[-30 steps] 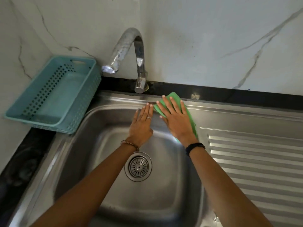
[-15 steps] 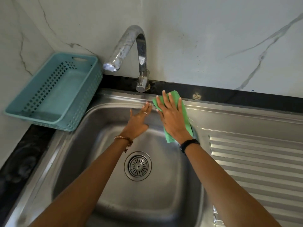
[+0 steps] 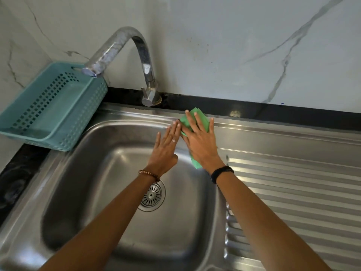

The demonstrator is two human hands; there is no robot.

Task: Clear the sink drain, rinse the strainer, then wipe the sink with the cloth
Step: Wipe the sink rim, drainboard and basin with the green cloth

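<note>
Head view: looking down on a stainless steel sink [image 3: 64, 192] with a ribbed draining board [image 3: 293, 192] on its right
Right hand [image 3: 201, 145]: palm down, fingers spread flat, pressing a folded green cloth [image 3: 195, 117] against the sink's back right corner at the rim
Cloth vs fingers: green edge pokes out beyond the fingertips toward the black counter strip [image 3: 273, 112]; a second corner shows below the heel of the hand, near the black wristband [image 3: 221, 174]
Left hand [image 3: 165, 151]: open, fingers straight and together, holding nothing, laid on the basin's back wall; fingertips touching the cloth's left edge
Round metal drain strainer [image 3: 153, 195]: seated in the basin floor, partly hidden by the left forearm
Chrome curved tap [image 3: 121, 45]: no water visible
Teal perforated plastic basket [image 3: 48, 106]: on the left counter corner, tilted
</note>
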